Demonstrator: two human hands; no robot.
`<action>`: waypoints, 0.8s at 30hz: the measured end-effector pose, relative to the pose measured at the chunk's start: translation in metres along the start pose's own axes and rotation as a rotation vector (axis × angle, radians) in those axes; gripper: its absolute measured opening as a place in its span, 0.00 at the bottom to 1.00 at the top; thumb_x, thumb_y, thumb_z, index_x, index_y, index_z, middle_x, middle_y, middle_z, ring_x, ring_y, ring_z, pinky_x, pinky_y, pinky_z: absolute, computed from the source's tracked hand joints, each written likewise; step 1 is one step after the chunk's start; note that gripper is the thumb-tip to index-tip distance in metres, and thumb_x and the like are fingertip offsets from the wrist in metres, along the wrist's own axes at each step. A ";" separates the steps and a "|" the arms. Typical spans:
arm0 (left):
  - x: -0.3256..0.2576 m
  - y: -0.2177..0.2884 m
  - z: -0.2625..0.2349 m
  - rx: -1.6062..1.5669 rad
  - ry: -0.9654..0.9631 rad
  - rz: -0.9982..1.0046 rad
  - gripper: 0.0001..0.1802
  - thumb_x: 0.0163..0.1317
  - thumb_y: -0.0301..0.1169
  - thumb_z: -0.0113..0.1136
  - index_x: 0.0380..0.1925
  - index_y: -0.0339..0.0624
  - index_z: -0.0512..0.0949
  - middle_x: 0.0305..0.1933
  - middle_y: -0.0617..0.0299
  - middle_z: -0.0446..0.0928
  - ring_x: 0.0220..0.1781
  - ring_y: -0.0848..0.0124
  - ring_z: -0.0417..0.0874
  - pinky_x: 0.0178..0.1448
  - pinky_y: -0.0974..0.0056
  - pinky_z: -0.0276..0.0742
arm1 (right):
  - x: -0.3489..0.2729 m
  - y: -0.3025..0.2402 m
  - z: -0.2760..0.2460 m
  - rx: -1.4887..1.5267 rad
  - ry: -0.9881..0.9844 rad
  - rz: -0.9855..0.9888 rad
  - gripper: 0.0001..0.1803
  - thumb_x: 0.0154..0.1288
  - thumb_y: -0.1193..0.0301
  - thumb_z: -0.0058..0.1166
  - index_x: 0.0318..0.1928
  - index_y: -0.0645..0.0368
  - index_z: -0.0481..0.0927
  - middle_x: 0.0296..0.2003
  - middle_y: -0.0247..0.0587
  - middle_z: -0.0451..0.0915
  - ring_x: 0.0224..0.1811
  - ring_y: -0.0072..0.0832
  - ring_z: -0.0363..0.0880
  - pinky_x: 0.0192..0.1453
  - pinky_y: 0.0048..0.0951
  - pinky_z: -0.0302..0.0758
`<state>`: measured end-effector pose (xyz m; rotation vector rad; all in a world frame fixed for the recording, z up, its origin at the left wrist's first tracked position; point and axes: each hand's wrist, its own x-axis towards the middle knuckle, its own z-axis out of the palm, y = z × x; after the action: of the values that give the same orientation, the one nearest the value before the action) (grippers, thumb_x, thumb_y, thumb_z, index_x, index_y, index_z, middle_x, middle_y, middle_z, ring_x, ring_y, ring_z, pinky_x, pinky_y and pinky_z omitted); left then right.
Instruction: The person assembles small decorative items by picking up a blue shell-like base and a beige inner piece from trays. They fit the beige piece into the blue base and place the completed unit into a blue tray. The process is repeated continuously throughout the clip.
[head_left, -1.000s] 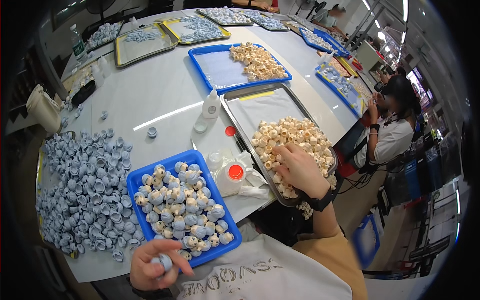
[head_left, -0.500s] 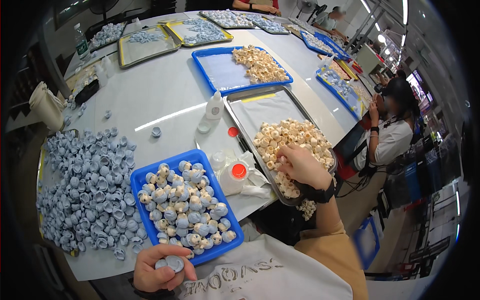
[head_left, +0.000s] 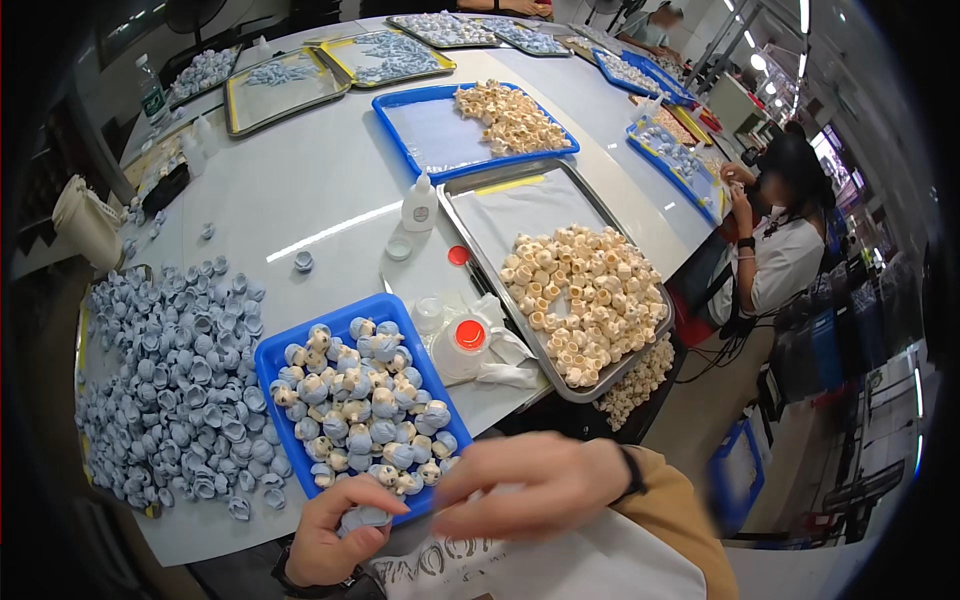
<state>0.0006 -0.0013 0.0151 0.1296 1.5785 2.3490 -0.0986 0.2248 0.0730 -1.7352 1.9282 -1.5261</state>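
Observation:
My left hand [head_left: 335, 532] is closed around a light blue hollow cap piece [head_left: 362, 519], just below the near edge of a blue tray [head_left: 462, 425]. That tray holds small doll heads [head_left: 355, 410], each a cream face part joined to a blue cap. Close beside my left hand, my right hand [head_left: 535, 488] is blurred by motion, and whether it holds anything cannot be made out. Many loose blue caps [head_left: 180, 390] are heaped at the left. Cream hollow face parts [head_left: 585, 300] lie in a metal tray [head_left: 490, 245] at the right.
Between the trays stand a red-capped bottle [head_left: 462, 348], a small clear cup [head_left: 428, 313] and a white squeeze bottle [head_left: 420, 203]. Farther off is a blue tray [head_left: 430, 140] with more cream parts. A cream jug [head_left: 88, 222] stands left. A co-worker [head_left: 785, 235] sits at the right.
My right hand has left the cream parts in the metal tray and come across to beside my left hand. My left hand still grips the blue cap, now turned more edge-on.

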 end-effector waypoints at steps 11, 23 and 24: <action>-0.011 -0.008 -0.007 0.064 0.079 0.114 0.21 0.58 0.47 0.60 0.34 0.38 0.71 0.32 0.61 0.74 0.28 0.77 0.73 0.33 0.71 0.67 | 0.026 0.022 0.054 -0.097 0.137 -0.250 0.15 0.56 0.77 0.56 0.43 0.72 0.75 0.36 0.49 0.75 0.28 0.34 0.75 0.30 0.28 0.74; -0.008 -0.006 -0.003 -0.104 0.319 0.243 0.21 0.65 0.38 0.49 0.49 0.30 0.71 0.34 0.50 0.76 0.17 0.81 0.65 0.23 0.76 0.61 | 0.009 0.021 -0.026 -0.513 0.492 0.460 0.11 0.45 0.80 0.62 0.32 0.63 0.77 0.28 0.40 0.78 0.28 0.30 0.78 0.33 0.25 0.74; -0.007 -0.003 -0.001 -0.081 0.336 0.230 0.21 0.64 0.38 0.50 0.50 0.30 0.70 0.34 0.50 0.76 0.17 0.82 0.65 0.23 0.76 0.61 | 0.007 0.025 -0.040 -0.557 0.411 0.527 0.09 0.48 0.78 0.62 0.32 0.64 0.77 0.26 0.41 0.77 0.27 0.29 0.78 0.32 0.25 0.74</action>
<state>0.0072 -0.0030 0.0126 -0.1150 1.6888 2.7247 -0.1445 0.2378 0.0771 -0.9212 2.9297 -1.2841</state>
